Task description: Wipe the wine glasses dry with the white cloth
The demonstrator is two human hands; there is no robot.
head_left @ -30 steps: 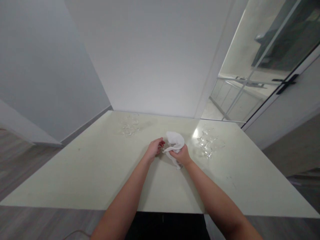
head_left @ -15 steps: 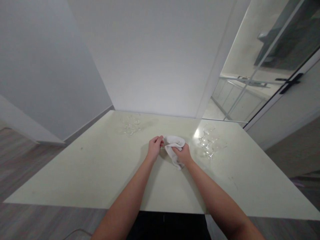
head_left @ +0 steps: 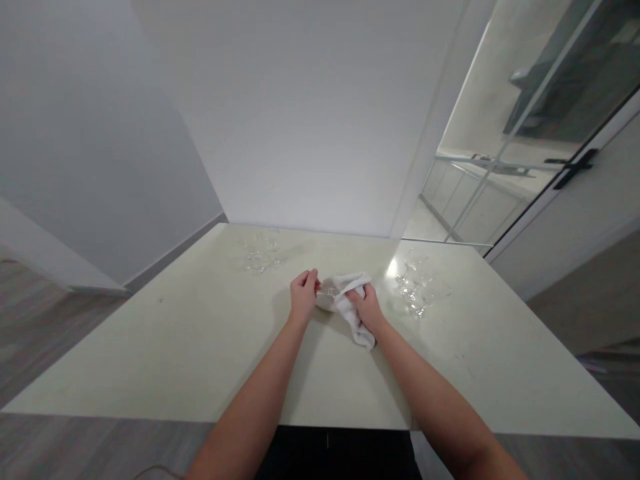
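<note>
An indoor room, probably in a home, though it could be a small office; the view cannot settle which. The walls [head_left: 305, 120] are plain and pale, meeting the floor [head_left: 95, 447] at a grey skirting [head_left: 175, 251]. That floor has the streaky grey grain of wood-look planks, and a thin cord [head_left: 157, 469] runs along it. At the upper right, a glazed panel [head_left: 465, 187] crossed by pale bars stands beside a white door [head_left: 570, 247] with a black handle [head_left: 575, 168]. Clear glassware [head_left: 417, 290] and a white cloth [head_left: 356, 320] on a smooth, pale bench [head_left: 210, 360] add a household note.
</note>
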